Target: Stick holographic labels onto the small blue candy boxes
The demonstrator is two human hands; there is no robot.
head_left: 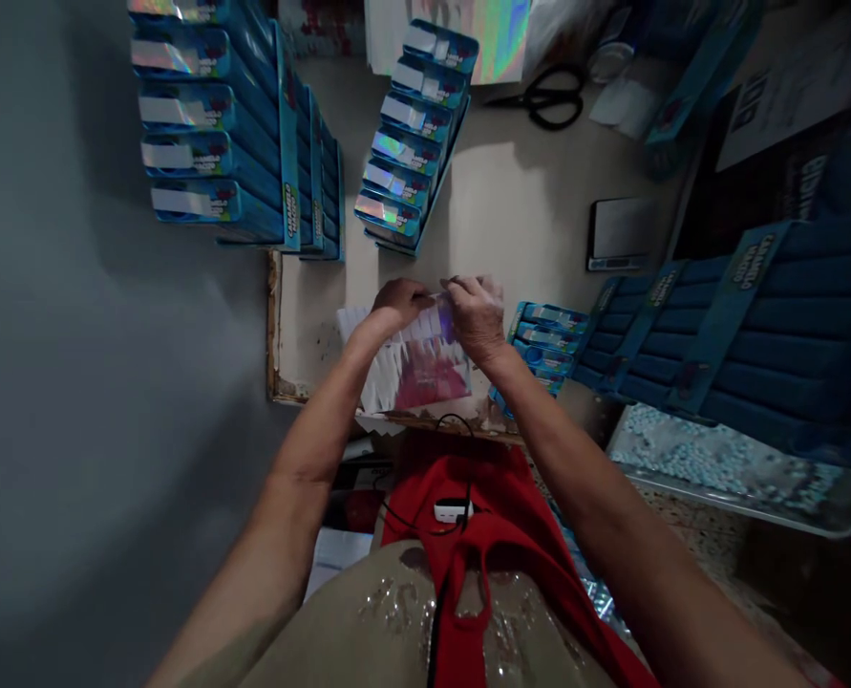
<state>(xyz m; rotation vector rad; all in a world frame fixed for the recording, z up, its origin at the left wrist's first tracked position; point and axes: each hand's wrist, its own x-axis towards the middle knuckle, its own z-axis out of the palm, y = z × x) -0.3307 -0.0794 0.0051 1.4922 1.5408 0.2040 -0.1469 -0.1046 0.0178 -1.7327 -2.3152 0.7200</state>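
Observation:
At the near edge of the table, a shiny, partly see-through sheet (432,373) with pale strips and a red-pink area lies in front of me. My left hand (400,296) is closed at its far edge, fingers bent and pointing right. Close beside it, my right hand (477,313) pinches the same edge near the far right corner; its back is slightly smeared by motion. The fingertips of both hands almost meet, and what lies right between them is too small to make out.
Blue packs stand in a left stack (188,158), a middle row (403,143) and a small pile (546,339) by my right wrist. Scissors (558,97), a flat grey-topped device (620,229), large blue packs (740,334) and a tray (726,459) of pale blue pieces are around.

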